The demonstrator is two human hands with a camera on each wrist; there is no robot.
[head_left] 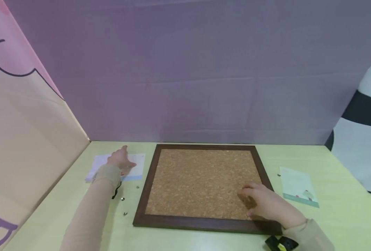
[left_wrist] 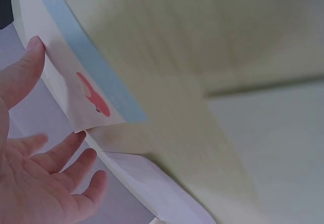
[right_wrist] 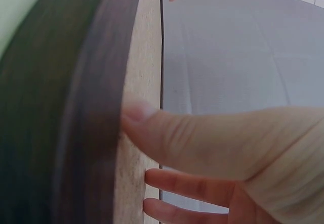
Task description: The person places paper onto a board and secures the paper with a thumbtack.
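A cork board [head_left: 201,177] in a dark brown frame lies flat on the table. To its left, my left hand [head_left: 121,158] reaches over a white note sheet [head_left: 138,168] with a blue strip along one edge. In the left wrist view a red drawing [left_wrist: 93,96] shows on this sheet; my thumb and a fingertip are spread apart right at its edge. Lilac paper [head_left: 95,167] lies beside the white sheet, partly under my forearm. My right hand [head_left: 263,202] rests at the board's lower right, fingertips on the cork and thumb near the frame.
Several small metallic tacks [head_left: 122,199] lie between the papers and the board, and another tack [head_left: 278,174] is on the right. A pale green note sheet [head_left: 298,183] lies right of the board. A purple-grey fabric backdrop [head_left: 198,76] rises behind the table.
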